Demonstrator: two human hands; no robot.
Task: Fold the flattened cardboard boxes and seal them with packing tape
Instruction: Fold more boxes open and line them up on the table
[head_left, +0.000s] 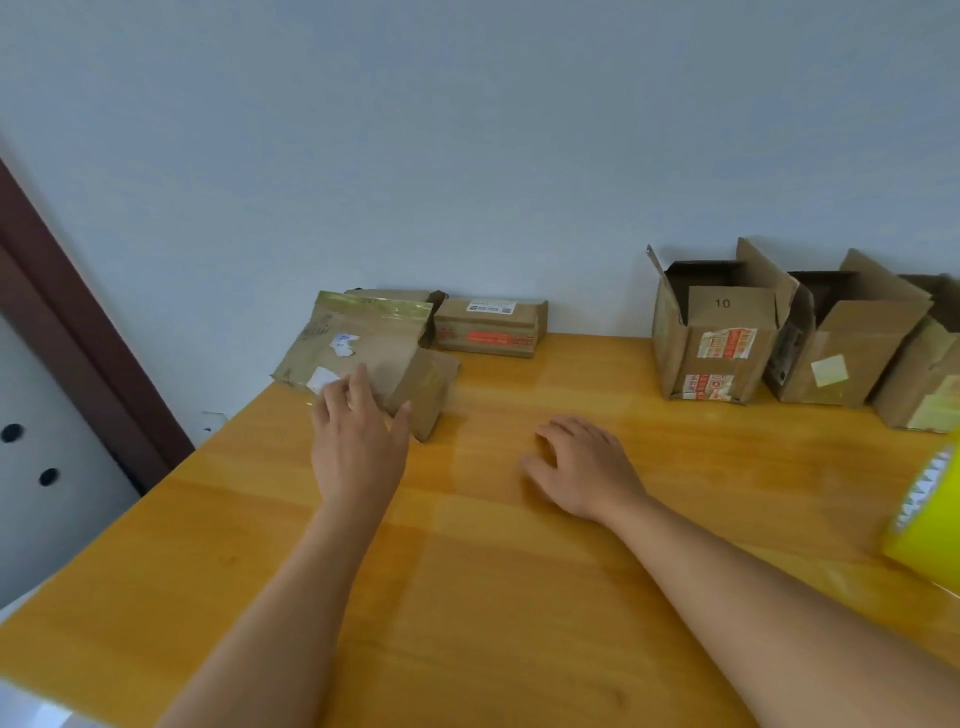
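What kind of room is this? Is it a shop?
Probably a small packing spot in a home or office, not clearly a shop: used cardboard boxes line a plain wall on a wooden table, beside a yellow tape roll.

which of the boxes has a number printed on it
The open box with "10" on its flap, leftmost of the upright boxes at the table's far right; the others show only labels or tape.

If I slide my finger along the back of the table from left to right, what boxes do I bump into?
Flattened box under the left hand → small flat box with the red stripe → open box marked 10 → open box with a pale sticker.
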